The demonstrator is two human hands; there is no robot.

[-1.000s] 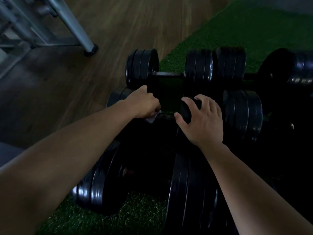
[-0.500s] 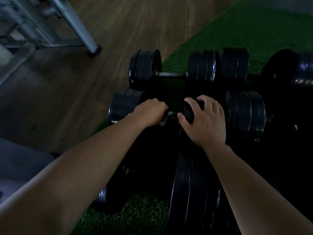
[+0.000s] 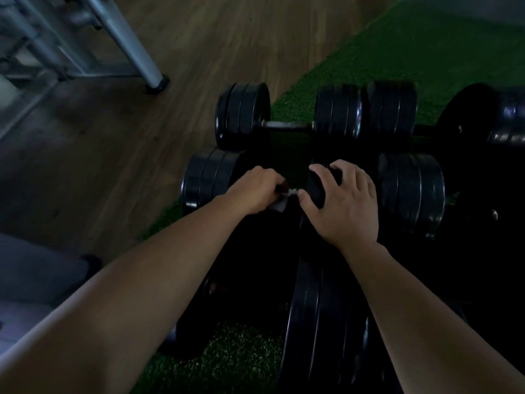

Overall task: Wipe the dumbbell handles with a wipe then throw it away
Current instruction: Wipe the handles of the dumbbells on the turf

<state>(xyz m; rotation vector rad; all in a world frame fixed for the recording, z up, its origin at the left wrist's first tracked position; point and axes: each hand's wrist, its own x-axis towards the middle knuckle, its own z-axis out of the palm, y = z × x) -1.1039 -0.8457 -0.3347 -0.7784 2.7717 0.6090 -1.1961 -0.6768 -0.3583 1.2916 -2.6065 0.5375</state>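
Observation:
Several black dumbbells lie in rows on green turf. My left hand (image 3: 255, 190) is closed around the handle of the second-row dumbbell (image 3: 210, 177), with a white wipe (image 3: 279, 205) showing under its fingers. That handle is mostly hidden by the fist. My right hand (image 3: 345, 203) rests spread over this dumbbell's right weight plates (image 3: 316, 184), gripping their top edge. Behind it, the back dumbbell (image 3: 244, 115) shows a bare metal handle (image 3: 288, 125).
More black dumbbells (image 3: 412, 191) lie to the right, and large plates (image 3: 321, 322) sit close in front of me. Green turf (image 3: 426, 49) meets a wooden floor (image 3: 213, 38) on the left. A grey metal frame leg (image 3: 136, 52) stands at the upper left.
My left hand with the wipe slid right along the handle toward my right hand. The view shifted slightly, showing more of the left plates.

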